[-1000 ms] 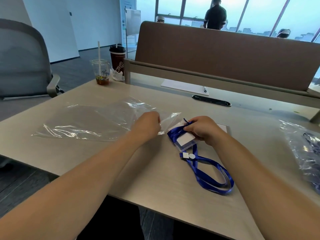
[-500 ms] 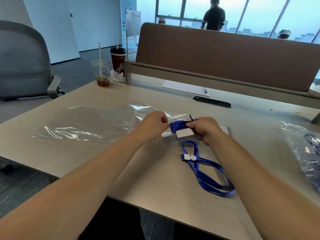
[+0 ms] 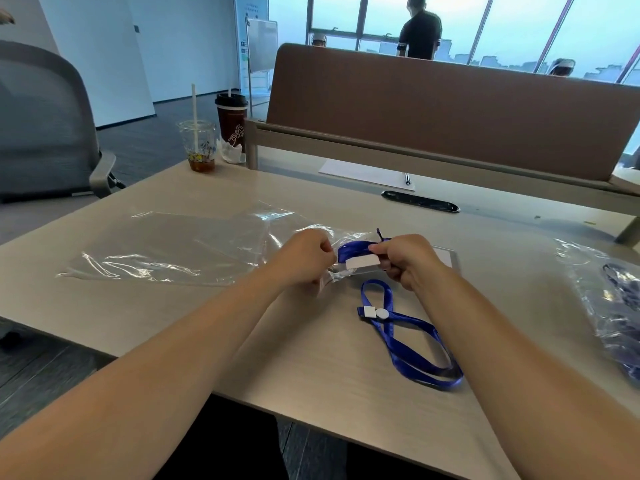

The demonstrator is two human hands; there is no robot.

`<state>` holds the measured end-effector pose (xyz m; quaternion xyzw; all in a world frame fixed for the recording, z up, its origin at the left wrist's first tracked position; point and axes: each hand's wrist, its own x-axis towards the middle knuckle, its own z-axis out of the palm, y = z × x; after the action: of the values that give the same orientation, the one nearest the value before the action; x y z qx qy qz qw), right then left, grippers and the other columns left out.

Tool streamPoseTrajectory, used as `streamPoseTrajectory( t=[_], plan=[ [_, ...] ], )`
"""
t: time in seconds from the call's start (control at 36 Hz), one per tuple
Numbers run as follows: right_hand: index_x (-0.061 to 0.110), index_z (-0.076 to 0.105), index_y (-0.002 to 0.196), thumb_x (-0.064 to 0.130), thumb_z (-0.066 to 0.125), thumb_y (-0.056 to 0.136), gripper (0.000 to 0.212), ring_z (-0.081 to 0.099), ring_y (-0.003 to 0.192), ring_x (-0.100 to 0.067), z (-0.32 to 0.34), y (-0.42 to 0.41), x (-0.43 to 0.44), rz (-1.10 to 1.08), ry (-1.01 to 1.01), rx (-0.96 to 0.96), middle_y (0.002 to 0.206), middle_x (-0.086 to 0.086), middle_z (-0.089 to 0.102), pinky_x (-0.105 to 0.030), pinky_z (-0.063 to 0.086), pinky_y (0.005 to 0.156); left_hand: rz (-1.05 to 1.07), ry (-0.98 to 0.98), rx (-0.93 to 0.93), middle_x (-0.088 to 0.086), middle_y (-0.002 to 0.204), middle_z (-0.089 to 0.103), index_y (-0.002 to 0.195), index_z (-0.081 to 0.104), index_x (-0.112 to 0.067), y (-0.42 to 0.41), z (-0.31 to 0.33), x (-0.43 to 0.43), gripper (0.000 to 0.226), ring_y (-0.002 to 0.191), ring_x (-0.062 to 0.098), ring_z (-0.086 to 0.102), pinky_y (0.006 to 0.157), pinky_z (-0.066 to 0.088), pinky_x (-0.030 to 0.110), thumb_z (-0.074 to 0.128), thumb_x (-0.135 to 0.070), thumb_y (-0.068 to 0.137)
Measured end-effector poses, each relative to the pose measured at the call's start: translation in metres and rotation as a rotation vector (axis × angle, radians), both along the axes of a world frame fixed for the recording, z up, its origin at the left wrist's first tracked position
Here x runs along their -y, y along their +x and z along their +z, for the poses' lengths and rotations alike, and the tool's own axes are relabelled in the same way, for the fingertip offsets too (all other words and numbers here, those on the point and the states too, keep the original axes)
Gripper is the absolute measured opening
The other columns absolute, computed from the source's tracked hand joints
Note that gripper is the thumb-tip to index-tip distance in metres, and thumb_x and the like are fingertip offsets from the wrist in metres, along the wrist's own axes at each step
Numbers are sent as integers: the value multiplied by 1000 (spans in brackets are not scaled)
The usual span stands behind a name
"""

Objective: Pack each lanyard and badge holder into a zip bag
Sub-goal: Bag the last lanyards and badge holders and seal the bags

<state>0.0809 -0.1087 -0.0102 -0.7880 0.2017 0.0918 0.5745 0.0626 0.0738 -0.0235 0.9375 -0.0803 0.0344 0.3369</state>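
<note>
A clear zip bag (image 3: 166, 247) lies flat across the left half of the desk, its mouth facing right. My left hand (image 3: 304, 259) pinches the bag's open mouth. My right hand (image 3: 407, 259) grips the badge holder (image 3: 362, 262) with its white card and a bunched part of the blue lanyard (image 3: 408, 344), right at the bag's mouth. Most of the lanyard trails in a loop on the desk toward me, with its white clip by my right wrist.
A filled plastic bag (image 3: 609, 306) with blue lanyards lies at the right edge. Another badge holder (image 3: 445, 256) lies flat behind my right hand. Two drink cups (image 3: 199, 147) stand at the far left corner. A brown divider (image 3: 450, 109) closes off the back; paper and a pen lie beneath it.
My right hand lifted the badge holder and bunched lanyard off the desk and brought them left to the bag's mouth. My left hand shifted right, raising the bag's opening.
</note>
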Motion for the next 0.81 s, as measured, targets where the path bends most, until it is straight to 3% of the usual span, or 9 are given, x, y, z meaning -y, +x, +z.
streamPoseTrajectory(
  t=[0.06, 0.14, 0.22, 0.31, 0.44, 0.61, 0.69, 0.81],
  plan=[
    [5, 65, 86, 16, 64, 95, 14, 38, 50, -12, -3, 0, -3, -15, -27, 10, 63, -5, 51, -23, 32, 49, -2, -28, -12, 13, 81, 68, 89, 68, 0, 0, 0, -1, 17, 64, 18, 57, 65, 52, 36, 59, -14, 91],
    [4, 65, 86, 17, 66, 94, 15, 44, 54, -13, -7, 0, -6, -44, -53, 31, 65, -6, 53, -24, 38, 54, -5, -46, -2, 8, 76, 67, 83, 70, -2, -1, 0, -1, 16, 66, 16, 57, 60, 45, 28, 57, -10, 90],
    [0, 67, 93, 15, 69, 90, 15, 51, 62, -18, -14, 3, -11, -74, -41, 58, 69, -9, 57, -30, 45, 64, 3, -45, 2, 3, 87, 69, 90, 73, -9, 3, 0, -2, 16, 77, 15, 62, 69, 48, 27, 58, -13, 91],
    [-1, 67, 101, 17, 72, 85, 25, 56, 65, -21, -19, 5, -17, -103, -36, 103, 75, -11, 63, -33, 48, 62, 5, -66, -21, -3, 91, 70, 91, 74, -16, 8, 3, -4, 14, 82, 13, 63, 71, 49, 25, 60, -16, 91],
    [4, 58, 113, 20, 76, 83, 39, 68, 81, -22, -25, 4, -23, -143, -46, 127, 95, -12, 69, -31, 51, 57, 19, -121, -72, -7, 86, 69, 87, 74, -16, 9, 8, -5, 11, 80, 12, 64, 62, 46, 22, 63, -18, 89],
    [-3, 66, 97, 6, 69, 82, 18, 60, 60, -19, -22, 3, -24, -86, -7, 177, 81, -14, 65, -20, 45, 43, 47, -247, -107, -3, 87, 72, 85, 78, -15, 14, 13, -7, 10, 82, 17, 66, 76, 53, 33, 68, -18, 87],
    [2, 61, 94, 12, 68, 88, 13, 61, 77, -22, -20, 2, -23, -85, -120, 172, 87, -12, 61, -26, 44, 58, 54, -295, -118, 3, 91, 73, 87, 77, -10, 13, 17, -6, 12, 88, 21, 67, 82, 54, 36, 65, -13, 87],
    [1, 64, 93, 15, 67, 90, 15, 58, 78, -22, -16, 7, -22, -51, -155, 164, 94, -16, 66, -29, 45, 66, 46, -344, -133, 5, 90, 73, 91, 75, -7, 9, 22, -4, 12, 79, 15, 66, 66, 53, 23, 64, -12, 88]
  ],
)
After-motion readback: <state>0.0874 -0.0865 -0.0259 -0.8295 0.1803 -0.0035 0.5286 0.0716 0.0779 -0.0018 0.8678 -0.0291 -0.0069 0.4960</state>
